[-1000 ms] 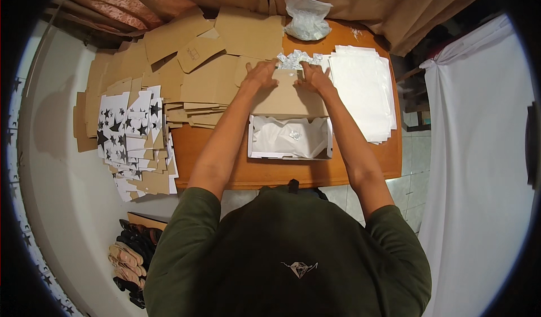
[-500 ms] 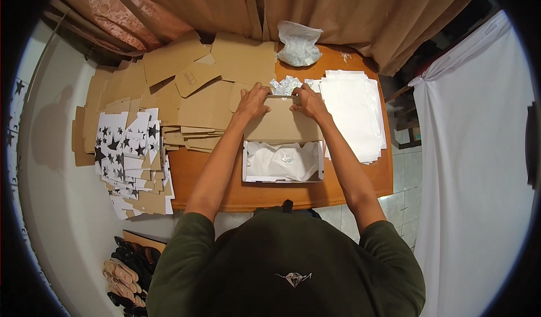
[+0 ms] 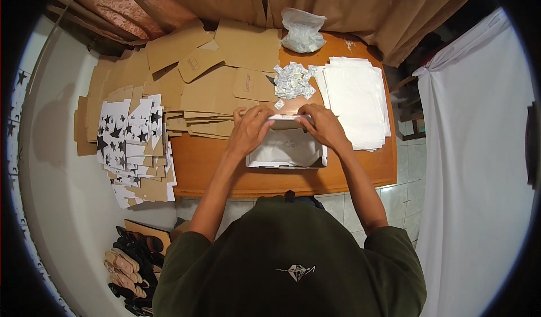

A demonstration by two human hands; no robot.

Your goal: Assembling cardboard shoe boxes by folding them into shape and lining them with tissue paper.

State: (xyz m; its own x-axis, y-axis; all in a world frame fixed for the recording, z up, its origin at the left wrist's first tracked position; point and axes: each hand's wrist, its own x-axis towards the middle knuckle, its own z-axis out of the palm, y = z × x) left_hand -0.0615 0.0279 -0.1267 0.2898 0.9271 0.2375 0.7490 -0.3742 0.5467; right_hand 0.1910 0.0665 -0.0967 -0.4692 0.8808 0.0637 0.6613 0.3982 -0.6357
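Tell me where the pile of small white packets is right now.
In the head view, the pile of small white packets lies on the wooden table, beyond both hands, between cardboard sheets and white sheets.

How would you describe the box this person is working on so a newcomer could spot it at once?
Start at the wooden table under the curtains. At the middle of its near edge sits a shallow open white box lined with white paper, with the left hand and right hand gripping its far rim. Unlike the flat brown cardboard blanks and the white sheet stack beside it, it is already folded up.
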